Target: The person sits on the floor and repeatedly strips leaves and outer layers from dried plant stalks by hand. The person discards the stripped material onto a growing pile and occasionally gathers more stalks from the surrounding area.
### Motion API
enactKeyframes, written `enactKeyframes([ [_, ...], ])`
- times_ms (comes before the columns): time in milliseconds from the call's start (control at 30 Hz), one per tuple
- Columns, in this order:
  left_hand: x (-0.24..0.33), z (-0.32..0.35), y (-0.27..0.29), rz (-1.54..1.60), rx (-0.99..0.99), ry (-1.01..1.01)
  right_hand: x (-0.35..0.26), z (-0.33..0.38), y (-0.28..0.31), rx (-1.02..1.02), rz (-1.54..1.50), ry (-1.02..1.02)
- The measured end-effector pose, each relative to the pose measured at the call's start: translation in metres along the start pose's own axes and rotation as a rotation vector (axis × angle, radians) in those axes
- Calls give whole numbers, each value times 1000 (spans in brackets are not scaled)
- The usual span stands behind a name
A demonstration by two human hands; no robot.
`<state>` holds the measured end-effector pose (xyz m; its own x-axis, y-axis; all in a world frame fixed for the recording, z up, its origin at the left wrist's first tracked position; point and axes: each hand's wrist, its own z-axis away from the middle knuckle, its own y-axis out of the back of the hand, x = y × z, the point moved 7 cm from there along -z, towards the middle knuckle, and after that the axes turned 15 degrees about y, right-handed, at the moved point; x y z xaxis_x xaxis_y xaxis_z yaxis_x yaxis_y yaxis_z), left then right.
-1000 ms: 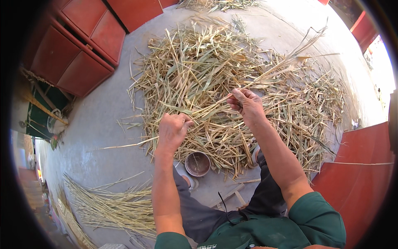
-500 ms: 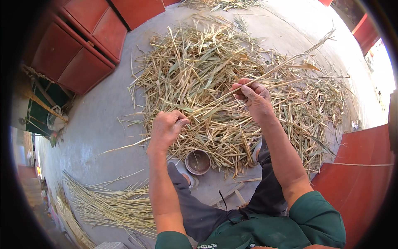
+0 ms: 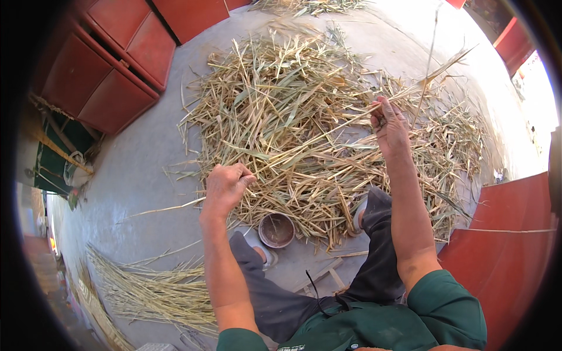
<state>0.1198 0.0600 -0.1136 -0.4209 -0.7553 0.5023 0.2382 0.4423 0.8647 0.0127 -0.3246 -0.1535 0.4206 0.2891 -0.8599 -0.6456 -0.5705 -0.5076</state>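
Observation:
A long, thin dry stalk (image 3: 319, 139) runs slantwise across the view, from lower left up to the right. My left hand (image 3: 225, 186) is closed in a fist around it, and its thin tip sticks out to the left. Farther up, my right hand (image 3: 391, 124) pinches the stalk between thumb and fingers. Dry leaves (image 3: 430, 82) fan out beyond the right hand, one strand standing nearly upright. Beneath both hands spreads a heap of dry leaves and husks (image 3: 269, 111). A small round bowl (image 3: 277, 230) sits between my feet at the near edge of the heap.
A bundle of thin bare stalks (image 3: 155, 292) lies on the floor at lower left. Red cabinets (image 3: 111, 76) stand at the upper left, and a red panel (image 3: 497, 251) lies at the right. Some wooden strips (image 3: 322, 275) are on the floor between my legs.
My right hand has slid up and to the right along the stalk, away from the left hand. The leaves there have bunched and swung upward. My left hand shifted slightly left.

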Motion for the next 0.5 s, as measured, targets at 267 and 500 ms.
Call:
enactKeyframes([
  [267, 1, -2, -9, -35, -31, 14, 13, 31, -43, -233, 136, -63],
  [500, 4, -1, -10, -28, 24, -37, 13, 25, -19, -25, 196, -7],
])
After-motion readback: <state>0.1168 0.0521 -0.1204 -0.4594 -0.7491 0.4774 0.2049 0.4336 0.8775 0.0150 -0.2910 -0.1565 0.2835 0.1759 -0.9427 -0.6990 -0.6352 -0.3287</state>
